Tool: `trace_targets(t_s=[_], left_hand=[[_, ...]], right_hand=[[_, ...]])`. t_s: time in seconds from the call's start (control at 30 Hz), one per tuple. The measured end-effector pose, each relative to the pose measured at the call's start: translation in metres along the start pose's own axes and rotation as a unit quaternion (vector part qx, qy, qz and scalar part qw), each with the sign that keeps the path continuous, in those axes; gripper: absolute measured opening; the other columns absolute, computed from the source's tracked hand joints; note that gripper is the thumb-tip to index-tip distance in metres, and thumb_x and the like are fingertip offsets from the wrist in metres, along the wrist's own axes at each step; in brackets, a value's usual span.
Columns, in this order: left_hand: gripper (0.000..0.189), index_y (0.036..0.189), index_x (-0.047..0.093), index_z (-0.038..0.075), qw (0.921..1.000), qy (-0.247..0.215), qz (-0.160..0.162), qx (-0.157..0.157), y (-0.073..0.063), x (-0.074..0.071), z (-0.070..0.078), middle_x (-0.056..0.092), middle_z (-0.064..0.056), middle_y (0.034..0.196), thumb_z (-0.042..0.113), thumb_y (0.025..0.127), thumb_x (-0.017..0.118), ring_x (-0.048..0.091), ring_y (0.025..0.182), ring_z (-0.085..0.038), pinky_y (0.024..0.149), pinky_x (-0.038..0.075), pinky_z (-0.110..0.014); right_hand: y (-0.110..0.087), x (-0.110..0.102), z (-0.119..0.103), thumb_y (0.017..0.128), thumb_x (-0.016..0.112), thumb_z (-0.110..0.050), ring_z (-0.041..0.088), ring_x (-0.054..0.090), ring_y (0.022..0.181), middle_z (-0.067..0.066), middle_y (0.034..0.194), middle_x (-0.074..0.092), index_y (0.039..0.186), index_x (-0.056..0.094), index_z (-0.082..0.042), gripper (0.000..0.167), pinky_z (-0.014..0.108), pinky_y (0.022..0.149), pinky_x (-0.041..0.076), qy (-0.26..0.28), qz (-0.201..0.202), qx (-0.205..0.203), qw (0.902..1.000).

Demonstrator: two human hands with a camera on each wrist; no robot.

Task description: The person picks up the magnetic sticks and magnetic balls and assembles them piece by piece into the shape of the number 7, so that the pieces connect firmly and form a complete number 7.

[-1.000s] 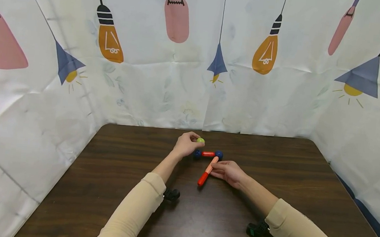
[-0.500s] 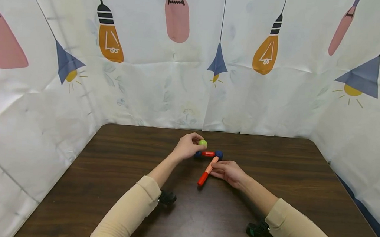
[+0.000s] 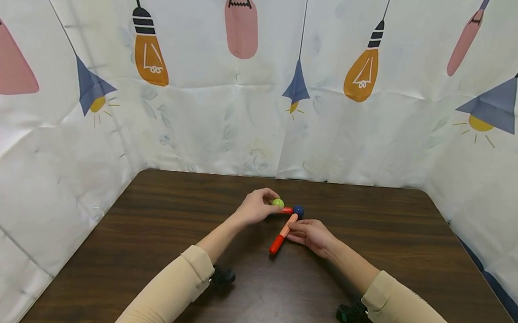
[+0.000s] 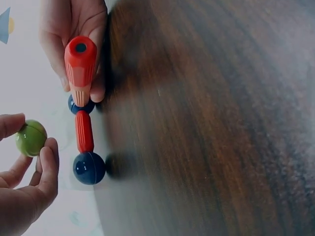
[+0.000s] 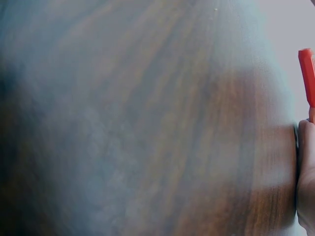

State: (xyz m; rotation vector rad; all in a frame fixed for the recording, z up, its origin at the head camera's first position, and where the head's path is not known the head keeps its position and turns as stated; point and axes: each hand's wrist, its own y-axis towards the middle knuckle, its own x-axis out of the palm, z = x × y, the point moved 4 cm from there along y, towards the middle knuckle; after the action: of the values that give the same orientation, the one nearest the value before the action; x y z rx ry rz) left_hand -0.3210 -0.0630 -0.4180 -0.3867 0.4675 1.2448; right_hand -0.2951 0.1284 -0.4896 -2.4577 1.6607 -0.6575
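Observation:
My left hand (image 3: pixel 254 207) pinches a glossy green ball (image 3: pixel 278 203) between thumb and fingers, held up over the left end of a joined piece. That piece is a short red rod (image 4: pixel 84 132) between two dark blue balls; the nearer blue ball (image 4: pixel 89 168) shows in the left wrist view but hides behind the left hand in the head view. At the other blue ball (image 3: pixel 298 212), an orange rod (image 3: pixel 287 227) meets it, tilted, with a red rod (image 3: pixel 276 244) continuing from its near end. My right hand (image 3: pixel 314 236) pinches the orange rod.
The brown wood-grain table (image 3: pixel 320 308) lies under both arms. A patterned white curtain (image 3: pixel 225 128) hangs behind and at both sides. Black wrist cameras, such as the right one (image 3: pixel 350 313), hang under the sleeves close over the tabletop.
My left hand has come lower and slightly right with the green ball, now covering the left blue ball in the head view. My right hand and the rods have stayed put.

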Motion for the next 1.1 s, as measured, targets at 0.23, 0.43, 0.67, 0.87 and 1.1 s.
trace_targets(t_s=[0.23,0.43,0.67,0.87,1.1], left_hand=[[0.028,0.118,0.069,0.014,0.9996,0.011,-0.018,0.019,-0.009,0.002,0.005,0.065,-0.004,0.109,0.029,0.095,0.075,0.060,0.099,-0.024,0.083,0.052,-0.040],[0.029,0.118,0.070,0.014,0.9987,0.020,-0.034,0.033,-0.015,0.004,0.003,0.067,-0.001,0.106,0.028,0.094,0.076,0.062,0.095,-0.020,0.078,0.053,-0.036],[0.031,0.118,0.070,0.012,0.9987,0.014,-0.040,0.029,-0.022,0.005,-0.001,0.068,-0.004,0.110,0.028,0.093,0.078,0.064,0.097,-0.021,0.080,0.053,-0.037],[0.033,0.118,0.070,0.011,0.9983,0.005,-0.054,0.023,-0.026,0.006,-0.006,0.068,-0.002,0.108,0.028,0.092,0.079,0.064,0.094,-0.020,0.077,0.053,-0.036],[0.030,0.115,0.072,0.011,0.9974,-0.006,-0.067,0.027,-0.031,0.005,-0.012,0.067,-0.001,0.104,0.026,0.090,0.081,0.064,0.090,-0.020,0.078,0.053,-0.035]], right_hand=[[-0.001,0.001,-0.001,0.107,0.052,-0.002,0.019,0.072,0.100,0.016,0.112,0.068,0.137,0.046,0.023,0.039,0.035,0.095,0.053,0.000,-0.011,-0.001,0.9999],[-0.001,0.001,-0.001,0.106,0.055,-0.002,0.020,0.071,0.102,0.015,0.112,0.069,0.136,0.047,0.022,0.040,0.035,0.095,0.053,0.002,-0.010,0.000,0.9999],[0.000,0.000,-0.001,0.107,0.054,-0.002,0.021,0.072,0.102,0.017,0.114,0.068,0.136,0.047,0.022,0.039,0.036,0.094,0.053,0.002,-0.002,0.002,1.0000],[0.001,0.000,-0.002,0.107,0.052,-0.002,0.021,0.071,0.103,0.020,0.117,0.067,0.137,0.045,0.023,0.039,0.036,0.094,0.053,0.003,0.006,0.003,1.0000],[0.000,-0.001,-0.001,0.107,0.053,-0.003,0.021,0.072,0.104,0.017,0.114,0.069,0.138,0.046,0.022,0.040,0.035,0.094,0.053,-0.006,0.002,0.006,1.0000]])
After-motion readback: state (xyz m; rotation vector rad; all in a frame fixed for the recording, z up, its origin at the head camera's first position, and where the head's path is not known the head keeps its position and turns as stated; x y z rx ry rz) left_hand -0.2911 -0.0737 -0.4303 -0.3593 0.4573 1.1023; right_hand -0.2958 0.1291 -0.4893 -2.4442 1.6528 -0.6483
